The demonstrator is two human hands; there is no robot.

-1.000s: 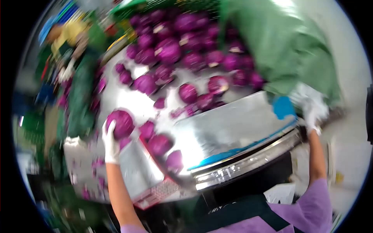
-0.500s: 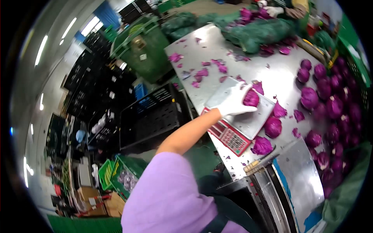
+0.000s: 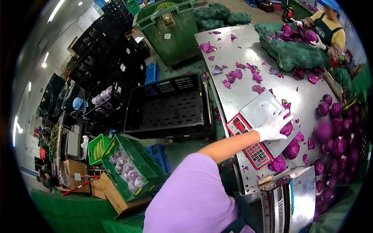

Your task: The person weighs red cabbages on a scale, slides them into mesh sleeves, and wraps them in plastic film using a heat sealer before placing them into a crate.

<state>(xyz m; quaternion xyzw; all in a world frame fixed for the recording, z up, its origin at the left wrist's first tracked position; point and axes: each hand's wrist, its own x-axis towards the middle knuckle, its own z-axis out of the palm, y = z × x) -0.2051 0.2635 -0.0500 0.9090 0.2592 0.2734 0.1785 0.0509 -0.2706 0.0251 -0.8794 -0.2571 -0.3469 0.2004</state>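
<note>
My left hand [image 3: 273, 125], in a white glove, grips a small red cabbage [image 3: 288, 128] that sits at the right edge of the steel pan of a weighing scale [image 3: 257, 110]. The scale's red keypad [image 3: 254, 152] faces me, just below my forearm. Two more red cabbages [image 3: 292, 149] lie beside the scale on the steel table [image 3: 241, 54]. My right hand is out of view.
Several red cabbages [image 3: 342, 134] are heaped at the table's right, with loose purple leaves scattered about. A knife [image 3: 269, 179] lies at the near edge. A co-worker [image 3: 329, 27] handles cabbages over a green net sack [image 3: 296, 55]. A black crate [image 3: 167, 106], green crate of wrapped cabbages [image 3: 128, 167] and green bin [image 3: 171, 29] stand left.
My left hand carried a cabbage from the table onto the scale pan and still holds it there. My view swung left, bringing the crates and floor into sight and losing the right hand.
</note>
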